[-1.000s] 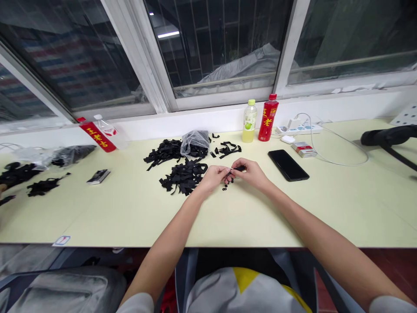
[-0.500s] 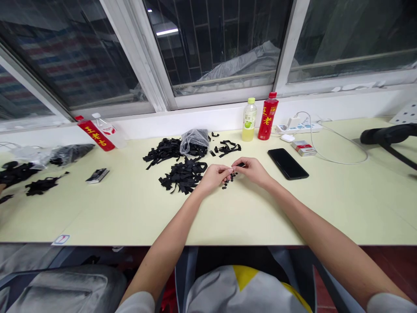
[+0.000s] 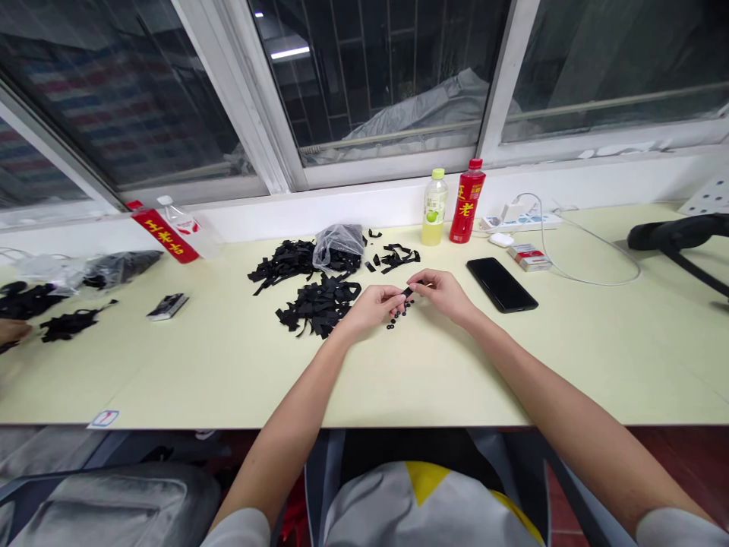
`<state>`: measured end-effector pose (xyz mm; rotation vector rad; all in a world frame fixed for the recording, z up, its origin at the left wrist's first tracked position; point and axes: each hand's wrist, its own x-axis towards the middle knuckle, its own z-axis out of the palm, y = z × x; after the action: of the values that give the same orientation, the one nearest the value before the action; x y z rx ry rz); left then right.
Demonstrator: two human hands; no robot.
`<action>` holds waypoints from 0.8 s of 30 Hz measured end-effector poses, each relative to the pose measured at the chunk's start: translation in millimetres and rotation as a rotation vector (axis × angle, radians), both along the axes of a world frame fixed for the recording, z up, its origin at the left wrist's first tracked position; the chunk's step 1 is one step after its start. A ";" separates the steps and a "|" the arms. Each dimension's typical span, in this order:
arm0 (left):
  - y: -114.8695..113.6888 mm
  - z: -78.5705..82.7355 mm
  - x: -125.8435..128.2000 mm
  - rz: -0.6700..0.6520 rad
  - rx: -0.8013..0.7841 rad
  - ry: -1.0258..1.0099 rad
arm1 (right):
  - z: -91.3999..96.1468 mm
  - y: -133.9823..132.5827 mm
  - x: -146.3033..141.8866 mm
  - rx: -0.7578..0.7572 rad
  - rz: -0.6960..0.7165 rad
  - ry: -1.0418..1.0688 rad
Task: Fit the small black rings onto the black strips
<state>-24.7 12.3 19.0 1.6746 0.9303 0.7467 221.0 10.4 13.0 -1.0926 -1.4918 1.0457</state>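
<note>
A short black fabric strip [image 3: 408,292] stretches between my two hands above the table. My left hand [image 3: 376,306] pinches its near end between thumb and fingertips. The other end is in the closed fingertips of my right hand [image 3: 444,292]. Under and beside the fingers lie several small black rings [image 3: 390,326], partly hidden by my left hand. To the left of that hand is a loose pile of black strips [image 3: 317,305]. Behind it sits a second pile of strips [image 3: 288,262], with a clear plastic bag [image 3: 337,247] resting against it.
A few joined strips [image 3: 400,258] lie beyond my hands. A yellow drink bottle [image 3: 433,209] and a red bottle [image 3: 467,203] stand at the back. Rightward are a phone [image 3: 501,285], a small box [image 3: 529,257] and a white cable. At far left, another person's hand [image 3: 12,332] is near black pieces.
My fingertips have drawn slightly apart, so the black strip now shows between them. The other person's hand at far left has come further into view.
</note>
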 end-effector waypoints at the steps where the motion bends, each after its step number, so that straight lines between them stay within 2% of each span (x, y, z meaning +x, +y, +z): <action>1: 1.3 -0.5 -0.6 0.002 0.000 -0.004 | -0.4 0.7 0.0 0.000 -0.010 -0.001; 4: 4.2 -0.9 -1.5 0.046 0.014 -0.027 | -3.0 2.7 -1.4 -0.010 -0.016 0.005; 8: 4.6 2.0 -2.0 0.138 0.126 -0.086 | -8.7 3.0 -8.0 -0.044 0.016 0.022; 10: 4.2 2.5 -1.7 0.145 0.156 -0.110 | -11.1 1.8 -12.0 -0.048 0.051 0.031; 14: 5.9 -1.8 0.1 0.119 0.080 -0.118 | -13.3 -0.5 -15.1 -0.039 0.078 0.004; 16: 8.3 -4.8 0.2 0.162 0.061 -0.147 | -14.0 -0.9 -13.6 0.003 0.069 -0.092; 21: 14.8 -8.7 -3.7 0.327 0.075 -0.217 | -19.5 -2.7 -11.5 0.247 0.137 -0.543; 24: 17.3 -10.1 -5.0 0.371 0.072 -0.218 | -24.0 -4.6 -13.7 0.320 0.155 -0.684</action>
<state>-29.6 29.6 9.0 1.4603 1.0802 1.1991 207.3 5.8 -11.1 -1.1703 -2.2253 0.5072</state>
